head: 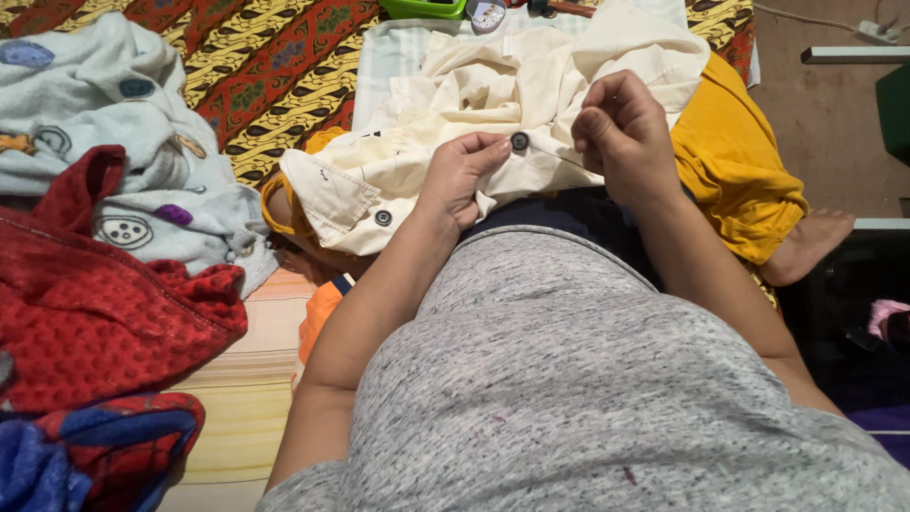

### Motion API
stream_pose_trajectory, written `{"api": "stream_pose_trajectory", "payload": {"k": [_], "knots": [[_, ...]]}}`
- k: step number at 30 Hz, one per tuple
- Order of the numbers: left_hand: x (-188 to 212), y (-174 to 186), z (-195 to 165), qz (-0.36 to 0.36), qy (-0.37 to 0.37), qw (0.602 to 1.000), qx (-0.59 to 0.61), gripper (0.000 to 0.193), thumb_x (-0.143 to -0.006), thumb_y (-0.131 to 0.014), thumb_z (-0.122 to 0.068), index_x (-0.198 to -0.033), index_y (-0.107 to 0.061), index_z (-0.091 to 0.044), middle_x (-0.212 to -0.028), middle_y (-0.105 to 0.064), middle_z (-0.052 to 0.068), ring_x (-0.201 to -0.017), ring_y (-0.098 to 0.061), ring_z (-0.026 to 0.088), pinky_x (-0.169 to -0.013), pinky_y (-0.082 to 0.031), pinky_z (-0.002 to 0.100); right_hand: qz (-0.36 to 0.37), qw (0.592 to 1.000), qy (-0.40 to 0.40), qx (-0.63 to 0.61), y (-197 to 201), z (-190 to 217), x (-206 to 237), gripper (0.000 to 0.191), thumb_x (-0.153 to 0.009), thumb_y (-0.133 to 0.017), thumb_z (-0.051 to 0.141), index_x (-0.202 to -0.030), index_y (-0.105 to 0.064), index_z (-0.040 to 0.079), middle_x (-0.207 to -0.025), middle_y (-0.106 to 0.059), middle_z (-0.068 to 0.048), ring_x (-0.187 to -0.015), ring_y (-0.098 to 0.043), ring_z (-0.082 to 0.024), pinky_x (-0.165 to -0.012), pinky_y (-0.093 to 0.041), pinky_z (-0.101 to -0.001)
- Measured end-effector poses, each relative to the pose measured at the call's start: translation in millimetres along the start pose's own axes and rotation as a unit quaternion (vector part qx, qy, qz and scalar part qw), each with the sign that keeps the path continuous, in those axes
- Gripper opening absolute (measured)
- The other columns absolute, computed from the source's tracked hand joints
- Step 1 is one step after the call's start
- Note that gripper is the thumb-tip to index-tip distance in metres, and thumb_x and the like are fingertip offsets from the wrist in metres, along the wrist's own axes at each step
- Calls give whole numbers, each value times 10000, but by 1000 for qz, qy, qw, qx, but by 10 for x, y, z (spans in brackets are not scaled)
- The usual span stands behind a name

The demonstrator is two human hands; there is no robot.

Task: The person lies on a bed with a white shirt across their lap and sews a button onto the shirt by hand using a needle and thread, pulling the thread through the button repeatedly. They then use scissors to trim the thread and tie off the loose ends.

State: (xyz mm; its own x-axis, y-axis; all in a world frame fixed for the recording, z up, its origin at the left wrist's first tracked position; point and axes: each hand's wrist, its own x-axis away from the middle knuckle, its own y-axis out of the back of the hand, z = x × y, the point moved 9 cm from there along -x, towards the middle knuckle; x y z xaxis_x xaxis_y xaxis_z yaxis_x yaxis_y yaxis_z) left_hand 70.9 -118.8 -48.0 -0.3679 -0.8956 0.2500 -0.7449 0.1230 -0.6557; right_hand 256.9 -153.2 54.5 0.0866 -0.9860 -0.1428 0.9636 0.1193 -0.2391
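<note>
A cream shirt [493,90] lies across my lap, over yellow cloth [735,166]. My left hand [460,175] pinches the shirt's front edge beside a dark button [519,141]. A second dark button [383,217] sits lower, near the cuff. My right hand [621,133] is closed in a pinch just right of the upper button; a thin thread seems to run from it toward the button, and what it pinches is too small to make out. My grey top fills the lower part of the view.
A red fleece blanket [95,303] and a pale patterned blanket [104,104] are heaped at the left on a red-and-yellow batik cloth [275,66]. A green tray [424,8] sits at the top. A bare foot [815,242] rests at the right.
</note>
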Motion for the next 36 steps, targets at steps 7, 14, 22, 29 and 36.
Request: {"api": "stream_pose_trajectory", "payload": {"k": [7, 14, 22, 29, 36], "knots": [[29, -43, -19, 3, 0, 1000, 19, 93, -899, -732, -9, -971, -710, 46, -914, -739, 105, -812, -703, 160, -773, -601, 314, 72, 941, 17, 329, -161, 68, 35, 79, -1035, -670, 58, -1067, -600, 38, -833, -618, -23, -752, -590, -105, -676, -496, -248], [9, -37, -17, 3, -18, 999, -30, 69, -906, -737, -7, -970, -724, 16, -928, -739, 70, -842, -681, 124, -798, -572, 277, 64, 865, 198, 456, -477, 335, 156, 122, -956, -713, 7, -1060, -665, 48, -971, -602, -97, -848, -670, -237, -740, -546, -341], [7, -70, -39, 1, -29, 999, -43, 69, -898, -745, -14, -962, -722, -2, -921, -733, 56, -848, -665, 114, -802, -549, 262, 52, 852, 183, 489, -479, 344, 164, 122, -925, -739, 13, -1030, -739, 77, -881, -595, -92, -755, -655, -228, -684, -528, -349], [7, -60, -50, -7, -39, 998, -47, 81, -892, -752, 3, -966, -720, 1, -915, -730, 60, -827, -660, 110, -776, -541, 246, 48, 837, 188, 512, -470, 350, 181, 160, -885, -755, 26, -1032, -766, 89, -845, -593, -91, -729, -645, -233, -669, -522, -355], [27, -81, -74, -10, -47, 998, -44, 77, -896, -739, 16, -969, -718, 10, -906, -730, 63, -811, -663, 107, -749, -544, 244, 41, 829, 195, 523, -495, 380, 197, 135, -891, -753, 40, -1020, -770, 81, -841, -605, -95, -703, -647, -233, -648, -520, -357]]}}
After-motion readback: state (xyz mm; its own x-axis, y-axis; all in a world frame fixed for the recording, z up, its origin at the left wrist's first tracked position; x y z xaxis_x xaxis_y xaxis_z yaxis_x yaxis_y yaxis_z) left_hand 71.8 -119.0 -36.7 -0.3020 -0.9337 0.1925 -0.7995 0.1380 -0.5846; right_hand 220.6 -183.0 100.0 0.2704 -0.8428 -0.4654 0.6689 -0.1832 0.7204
